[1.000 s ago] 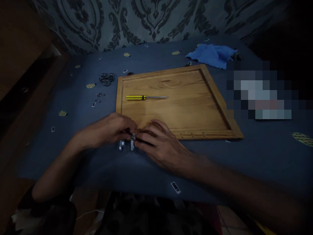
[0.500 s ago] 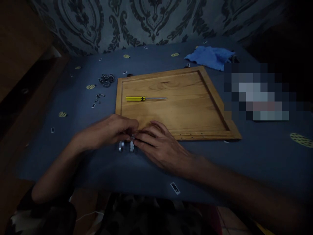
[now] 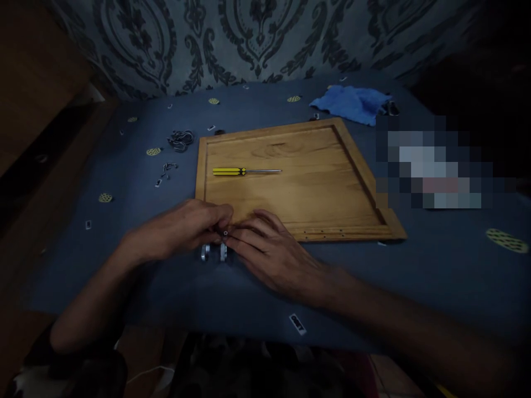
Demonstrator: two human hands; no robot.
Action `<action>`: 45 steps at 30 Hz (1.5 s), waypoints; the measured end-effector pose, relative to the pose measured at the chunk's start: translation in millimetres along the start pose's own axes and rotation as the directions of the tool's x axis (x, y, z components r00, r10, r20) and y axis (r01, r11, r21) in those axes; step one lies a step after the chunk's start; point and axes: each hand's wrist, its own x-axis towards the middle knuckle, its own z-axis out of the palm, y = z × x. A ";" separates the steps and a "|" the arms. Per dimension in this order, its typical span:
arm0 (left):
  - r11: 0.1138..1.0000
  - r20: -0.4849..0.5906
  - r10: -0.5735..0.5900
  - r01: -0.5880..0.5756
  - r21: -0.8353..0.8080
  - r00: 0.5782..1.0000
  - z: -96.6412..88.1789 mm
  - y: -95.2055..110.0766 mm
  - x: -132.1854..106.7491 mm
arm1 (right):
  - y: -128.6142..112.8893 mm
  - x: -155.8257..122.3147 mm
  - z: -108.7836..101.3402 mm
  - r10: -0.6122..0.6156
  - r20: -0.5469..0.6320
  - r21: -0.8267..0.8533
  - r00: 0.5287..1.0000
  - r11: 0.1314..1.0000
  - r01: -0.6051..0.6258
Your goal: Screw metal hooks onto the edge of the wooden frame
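My left hand [image 3: 182, 229] and my right hand [image 3: 265, 249] meet at the near left corner of a wooden panel [image 3: 315, 182] lying on a blue cloth. Both have their fingers pinched together around a small metal piece [image 3: 225, 234] held between them. Two silver metal hooks [image 3: 213, 252] lie on the cloth just below my fingertips. A yellow-handled screwdriver [image 3: 244, 172] rests on the panel, behind my hands, with its tip pointing right.
A pile of metal hooks [image 3: 181, 139] and some loose small parts [image 3: 166, 171] lie left of the panel. A crumpled blue rag [image 3: 350, 103] sits at the back right. A patterned wall rises behind the table [image 3: 124, 276]. The near table edge lies just below my forearms.
The view has tilted slightly, so everything sits a little lower in the picture. My hands stay pinched together at the panel's corner with only small finger movement.
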 end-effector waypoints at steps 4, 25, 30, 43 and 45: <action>1.000 0.005 0.003 -0.003 -0.016 1.000 1.2 -1.5 -0.5 | 0.8 0.1 0.8 -0.014 -0.011 -0.020 1.000 1.000 0.014; 0.999 0.038 0.036 -0.036 0.005 0.999 1.5 0.1 -1.6 | 1.9 0.3 1.1 -0.007 -0.015 -0.050 1.000 0.999 0.006; 0.999 0.034 0.051 -0.051 -0.009 0.998 1.5 -0.7 -2.3 | 1.6 0.5 1.8 -0.004 -0.022 -0.040 1.000 0.999 0.003; 0.996 0.003 0.069 -0.069 0.050 0.998 1.9 -1.7 -1.8 | 0.5 0.6 -0.8 0.009 0.001 -0.009 1.000 1.000 -0.009; 0.997 -0.013 0.053 -0.052 0.061 0.998 1.9 -2.0 -1.7 | 0.9 0.1 -0.5 0.002 0.007 -0.011 1.000 1.000 -0.001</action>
